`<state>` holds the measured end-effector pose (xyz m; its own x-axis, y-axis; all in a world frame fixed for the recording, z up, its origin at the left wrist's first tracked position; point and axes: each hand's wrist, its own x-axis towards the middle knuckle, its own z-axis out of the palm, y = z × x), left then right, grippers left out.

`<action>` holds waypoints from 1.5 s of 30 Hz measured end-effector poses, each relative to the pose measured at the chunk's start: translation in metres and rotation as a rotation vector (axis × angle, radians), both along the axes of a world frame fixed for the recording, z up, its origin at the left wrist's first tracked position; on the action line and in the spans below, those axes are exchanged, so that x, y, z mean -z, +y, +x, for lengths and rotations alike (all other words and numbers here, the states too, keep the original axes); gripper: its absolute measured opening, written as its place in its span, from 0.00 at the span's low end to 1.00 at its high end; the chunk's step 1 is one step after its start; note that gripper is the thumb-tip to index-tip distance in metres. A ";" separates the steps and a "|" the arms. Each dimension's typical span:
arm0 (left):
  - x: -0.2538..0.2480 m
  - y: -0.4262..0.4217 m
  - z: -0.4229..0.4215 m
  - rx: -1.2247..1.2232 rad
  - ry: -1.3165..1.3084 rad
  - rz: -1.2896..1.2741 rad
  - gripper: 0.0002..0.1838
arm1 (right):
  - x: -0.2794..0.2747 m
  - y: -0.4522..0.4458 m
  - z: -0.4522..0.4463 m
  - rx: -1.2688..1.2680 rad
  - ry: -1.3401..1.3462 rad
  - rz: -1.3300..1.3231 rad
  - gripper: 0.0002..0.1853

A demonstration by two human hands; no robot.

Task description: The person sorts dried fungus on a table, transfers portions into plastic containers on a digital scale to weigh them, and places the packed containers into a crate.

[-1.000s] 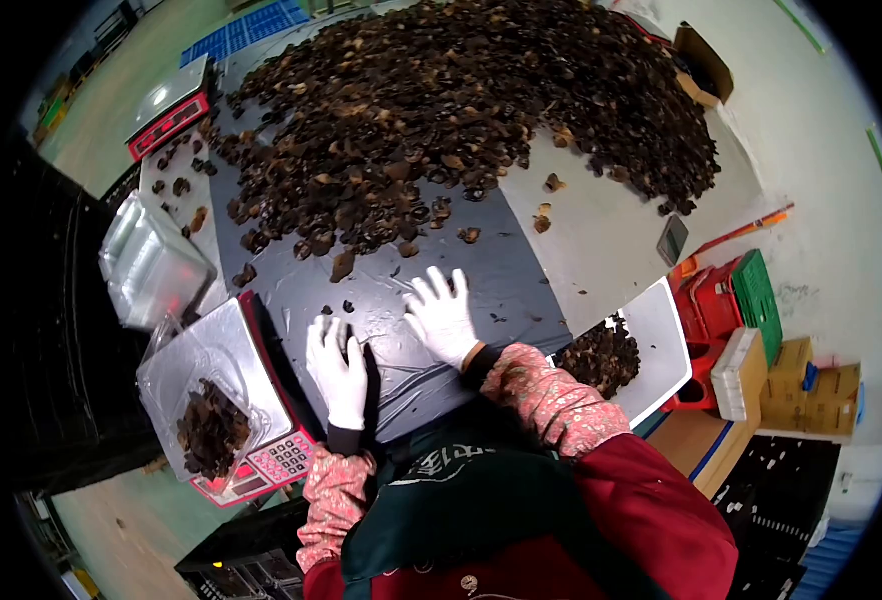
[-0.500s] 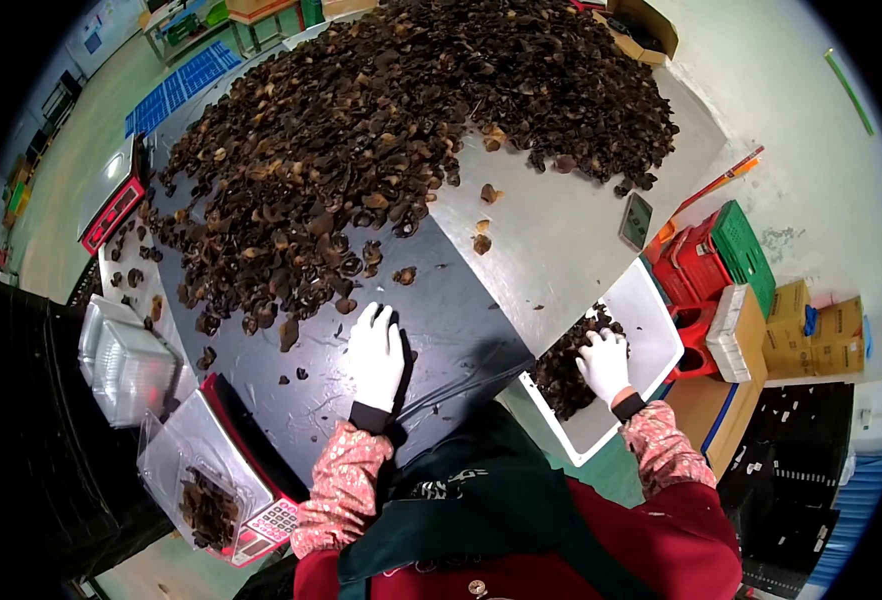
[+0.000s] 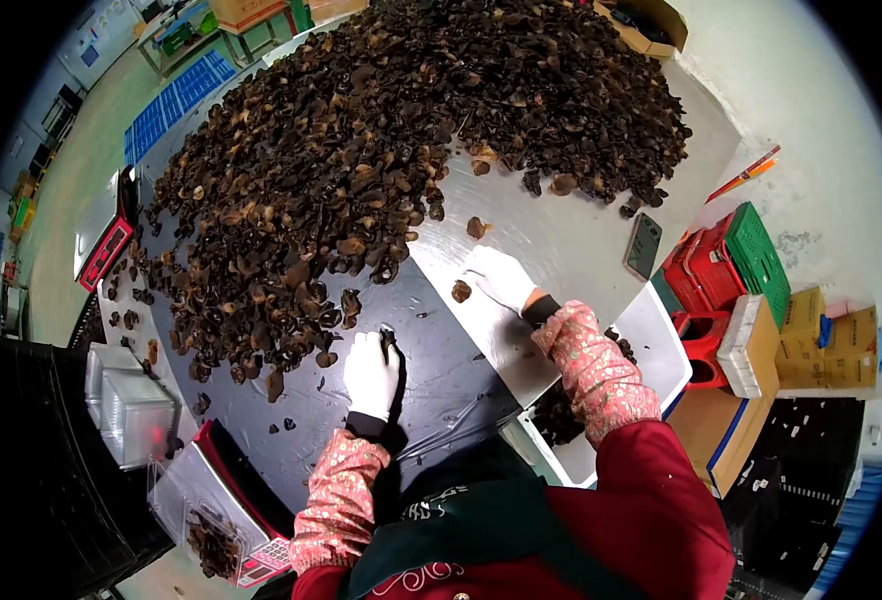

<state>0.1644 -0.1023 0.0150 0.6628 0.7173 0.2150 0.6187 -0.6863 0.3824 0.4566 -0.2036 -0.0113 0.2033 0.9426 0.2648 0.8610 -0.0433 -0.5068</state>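
A big heap of dark brown wood ear mushrooms (image 3: 381, 120) covers the far part of the table. My left hand (image 3: 369, 375), in a white glove, is low over the dark sheet (image 3: 441, 330), its fingers bent round a small dark wood ear piece (image 3: 389, 338) at their tips. Out over the bare metal surface, my white-gloved right hand (image 3: 501, 278) has its fingers stretched forward and holds nothing visible. Just beside it lies a loose brown piece (image 3: 461, 291). Under my right forearm, a white tray (image 3: 669, 345) holds more wood ears, partly hidden by the sleeve.
A phone (image 3: 643, 246) lies near the table's right edge. At left are a red scale (image 3: 266, 560) bearing a clear box of pieces, stacked clear containers (image 3: 131, 405) and a second scale (image 3: 108, 250). Red and green crates (image 3: 756, 260) stand at right.
My right hand has left the white tray and moved forward and left over the metal surface. My left hand has shifted slightly nearer, and its fingers have curled round a dark piece.
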 end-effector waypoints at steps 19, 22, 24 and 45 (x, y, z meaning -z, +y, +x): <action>-0.010 0.011 0.008 -0.194 -1.294 -1.550 0.13 | -0.009 0.041 0.020 0.388 0.012 -0.260 0.18; -0.016 0.003 0.005 -0.250 -1.225 -1.371 0.12 | 0.000 0.030 0.029 0.393 0.242 -0.077 0.11; -0.006 -0.022 0.022 -0.074 -1.000 -1.309 0.14 | -0.015 0.006 0.032 0.394 0.380 -0.069 0.10; 0.005 0.062 0.021 -0.141 0.038 0.018 0.08 | -0.047 0.029 -0.090 0.265 0.925 -0.258 0.10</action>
